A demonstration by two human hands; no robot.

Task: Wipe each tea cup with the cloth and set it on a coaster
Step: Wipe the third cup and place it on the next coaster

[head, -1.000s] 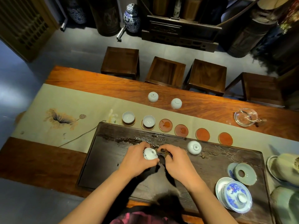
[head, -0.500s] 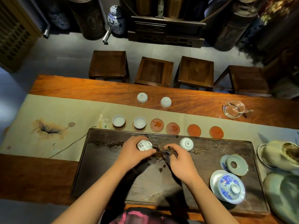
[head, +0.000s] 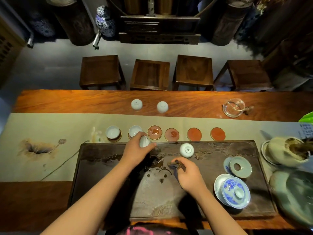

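My left hand [head: 135, 150] grips a small white tea cup [head: 144, 141] at the far edge of the dark tea tray [head: 105, 184], close to the row of coasters. My right hand [head: 188, 175] is closed on a dark brown cloth [head: 176, 164] over the tray's middle. Two white cups [head: 112, 132] [head: 134, 130] stand upright on the two leftmost coasters. To their right lie several bare round coasters, the nearest one [head: 154, 132] reddish brown. One cup [head: 186, 150] sits upside down on the tray. Two more upside-down cups [head: 136, 104] [head: 162, 107] rest on the wooden table beyond.
A blue-patterned lidded bowl [head: 234, 190] and a pale celadon saucer [head: 240, 167] occupy the tray's right part. A glass pitcher [head: 234, 107] stands far right on the table. Pale ceramic vessels [head: 286, 151] sit beyond the tray's right edge. Several wooden stools [head: 149, 74] line the far side.
My left hand has carried the cup away from the cloth, forward and left toward the coasters. My right hand has stayed over the tray with the cloth.
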